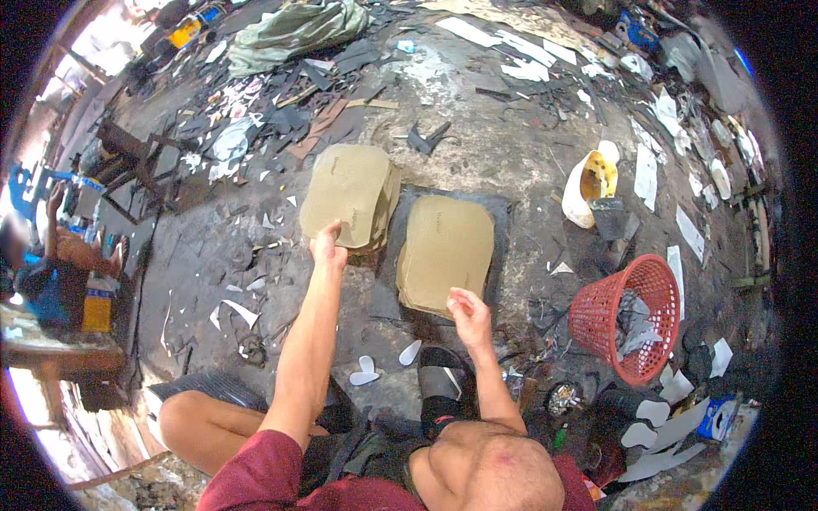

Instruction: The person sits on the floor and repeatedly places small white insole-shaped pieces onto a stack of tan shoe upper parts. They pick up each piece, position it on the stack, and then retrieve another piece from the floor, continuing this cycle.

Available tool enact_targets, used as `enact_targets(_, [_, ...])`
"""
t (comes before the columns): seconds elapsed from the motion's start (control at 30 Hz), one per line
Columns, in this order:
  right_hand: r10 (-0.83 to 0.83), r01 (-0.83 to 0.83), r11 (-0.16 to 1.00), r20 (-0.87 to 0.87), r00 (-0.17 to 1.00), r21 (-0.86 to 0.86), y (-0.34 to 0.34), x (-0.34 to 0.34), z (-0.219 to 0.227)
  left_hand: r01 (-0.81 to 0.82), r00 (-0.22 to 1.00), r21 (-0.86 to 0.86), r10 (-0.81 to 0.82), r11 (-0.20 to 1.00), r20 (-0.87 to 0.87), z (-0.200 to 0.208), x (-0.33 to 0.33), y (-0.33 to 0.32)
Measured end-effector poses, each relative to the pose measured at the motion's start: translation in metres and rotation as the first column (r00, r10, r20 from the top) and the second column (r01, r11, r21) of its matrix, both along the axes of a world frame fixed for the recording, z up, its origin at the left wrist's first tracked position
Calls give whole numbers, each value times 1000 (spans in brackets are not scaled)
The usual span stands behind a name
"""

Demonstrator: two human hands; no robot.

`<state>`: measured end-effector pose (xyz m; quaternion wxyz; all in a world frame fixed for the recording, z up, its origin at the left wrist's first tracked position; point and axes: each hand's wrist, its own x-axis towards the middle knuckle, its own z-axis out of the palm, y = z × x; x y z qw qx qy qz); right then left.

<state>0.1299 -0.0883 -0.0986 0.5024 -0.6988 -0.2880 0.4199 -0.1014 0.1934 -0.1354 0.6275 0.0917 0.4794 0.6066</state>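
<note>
Two tan stacks (345, 189) (448, 243); fingers (333, 230) (463, 300) at each

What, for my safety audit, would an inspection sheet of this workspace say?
Surface: dark, stained, littered floor.
Job's things: left stack of tan, round-cornered flat sheets; right stack of similar tan sheets on a dark flat board.
Clutter: white irregular scraps; red perforated plastic basket holding crumpled grey material.
Hands: left hand, thumb on the left stack's near edge; right hand at the right stack's near-right corner, contact unclear.
Cables: nothing seen.
Surroundings: grey-green bundle at the far side; another person, partly visible, far left.
</note>
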Motion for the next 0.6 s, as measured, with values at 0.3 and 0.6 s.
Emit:
enact_targets(0.3, [73, -7, 997, 925, 372, -75, 128, 83, -20, 285, 513, 253, 76, 924, -855, 39, 52, -181])
enact_targets(0.6, [351, -28, 931, 870, 347, -364, 167, 106, -18, 833, -400, -375, -26, 406, -916, 36, 92, -298])
